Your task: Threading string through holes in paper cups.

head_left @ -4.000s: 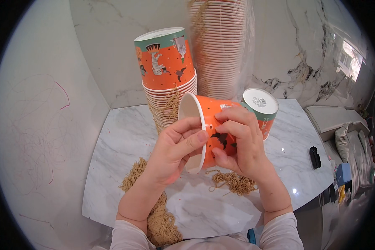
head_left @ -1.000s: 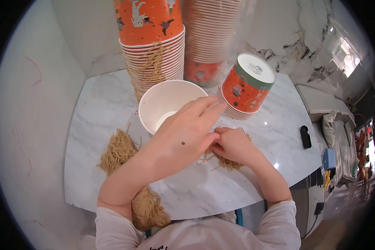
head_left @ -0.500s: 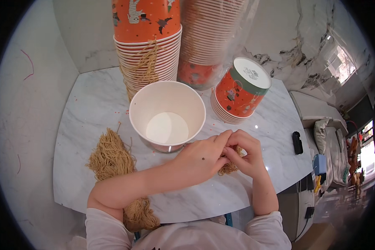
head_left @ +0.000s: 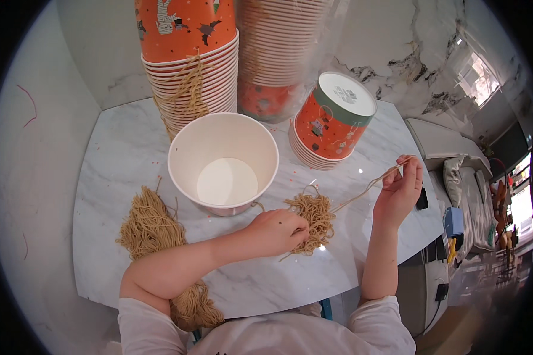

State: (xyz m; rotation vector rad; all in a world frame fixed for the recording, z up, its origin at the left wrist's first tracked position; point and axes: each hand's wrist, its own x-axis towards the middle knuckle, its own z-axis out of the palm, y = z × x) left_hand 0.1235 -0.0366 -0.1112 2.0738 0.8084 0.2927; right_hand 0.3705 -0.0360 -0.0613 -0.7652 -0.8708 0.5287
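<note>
A small tangled pile of tan yarn (head_left: 315,220) lies on the marble table in front of me. My left hand (head_left: 280,231) is closed at the pile's left edge, its fingers gripping some of the yarn. Farther right and raised off the table, my right hand (head_left: 400,192) pinches a yarn strand (head_left: 361,192) that stretches back to the pile. Just beyond my left hand stands a large paper cup (head_left: 180,160), upright, with its white inside showing. A bigger hank of tan yarn (head_left: 151,225) lies left of it and passes under my left forearm.
Behind the open cup rises a tall stack of orange paper cups (head_left: 186,35) with yarn draped down its side. Beside it stands a plastic-wrapped cup stack (head_left: 278,53). A shorter upside-down stack (head_left: 331,127) is at the right. A black object (head_left: 422,200) sits by the right edge.
My hands have come apart. The right one has moved right and up, drawing out a strand, while the left stays by the yarn pile, now more visible. The whole view has shifted slightly.
</note>
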